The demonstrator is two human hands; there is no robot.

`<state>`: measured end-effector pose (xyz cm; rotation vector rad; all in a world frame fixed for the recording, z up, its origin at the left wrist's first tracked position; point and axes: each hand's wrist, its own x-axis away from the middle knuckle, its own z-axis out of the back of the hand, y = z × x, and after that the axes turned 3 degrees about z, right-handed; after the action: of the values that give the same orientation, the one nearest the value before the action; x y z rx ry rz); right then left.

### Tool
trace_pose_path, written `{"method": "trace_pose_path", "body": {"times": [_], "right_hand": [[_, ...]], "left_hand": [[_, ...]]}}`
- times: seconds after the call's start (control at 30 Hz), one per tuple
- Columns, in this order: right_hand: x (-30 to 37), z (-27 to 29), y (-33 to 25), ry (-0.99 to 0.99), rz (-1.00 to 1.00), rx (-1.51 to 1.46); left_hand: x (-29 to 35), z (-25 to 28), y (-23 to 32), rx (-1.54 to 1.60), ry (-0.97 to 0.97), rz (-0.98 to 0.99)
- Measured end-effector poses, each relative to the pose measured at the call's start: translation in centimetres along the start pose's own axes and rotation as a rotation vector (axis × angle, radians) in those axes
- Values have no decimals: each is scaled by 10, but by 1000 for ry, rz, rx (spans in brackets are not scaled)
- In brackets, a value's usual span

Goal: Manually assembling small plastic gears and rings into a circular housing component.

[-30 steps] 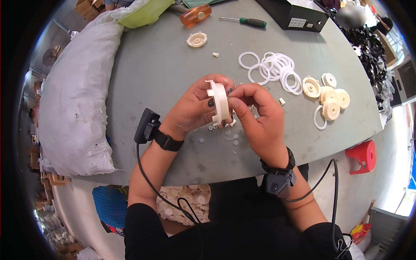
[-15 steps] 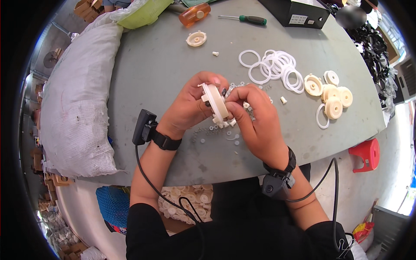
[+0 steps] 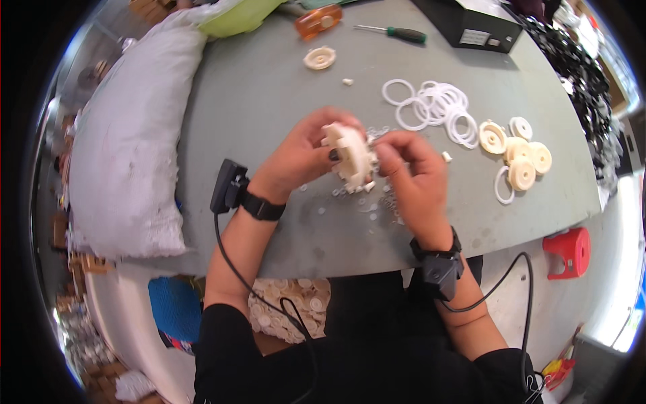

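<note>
Nearest us, a bin of cream discs (image 3: 296, 306) sits under the table edge, by our lap. Above the grey table (image 3: 269, 108), both hands meet on one cream toothed wheel (image 3: 350, 156): left hand (image 3: 296, 158) pinches its left face, thumb and fingers curled on it; right hand (image 3: 410, 175) has fingertips closed on its right side, and we cannot tell whether they pinch a small part there. The wheel is held up off the table, edge-on to us, its axle axis running roughly left-right between the palms and its rim line tilted from upper left to lower right. Small clear washers (image 3: 367, 205) lie scattered below it.

Progress, as we judge it: this wheel is mid-assembly. Farther right, five cream wheels (image 3: 518, 158) look finished. White rings (image 3: 437, 108) remain beyond, plus one lone wheel (image 3: 319, 58), so several are left. Farthest: screwdriver (image 3: 393, 31), black box (image 3: 471, 27).
</note>
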<state>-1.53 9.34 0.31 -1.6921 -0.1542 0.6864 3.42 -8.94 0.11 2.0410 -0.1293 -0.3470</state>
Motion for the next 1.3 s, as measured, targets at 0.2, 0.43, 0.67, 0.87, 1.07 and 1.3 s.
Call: {"method": "trace_pose_path", "body": {"times": [0.2, 0.43, 0.67, 0.87, 1.07, 1.3], "right_hand": [[-9, 17, 4, 145, -36, -117], [-6, 15, 4, 64, 53, -171], [-9, 22, 4, 58, 69, -234], [-11, 18, 0, 60, 59, -177], [-22, 68, -3, -216, -116, 283], [-43, 81, -1, -525, 243, 823]], "left_hand": [[39, -55, 63, -607, 195, 46], [224, -135, 3, -496, 814, 170], [343, -124, -141, 80, 1362, 451], [411, -87, -256, 31, 1614, 821], [369, -84, -205, -257, 1170, 1109], [220, -123, -18, -295, 718, 400]]}}
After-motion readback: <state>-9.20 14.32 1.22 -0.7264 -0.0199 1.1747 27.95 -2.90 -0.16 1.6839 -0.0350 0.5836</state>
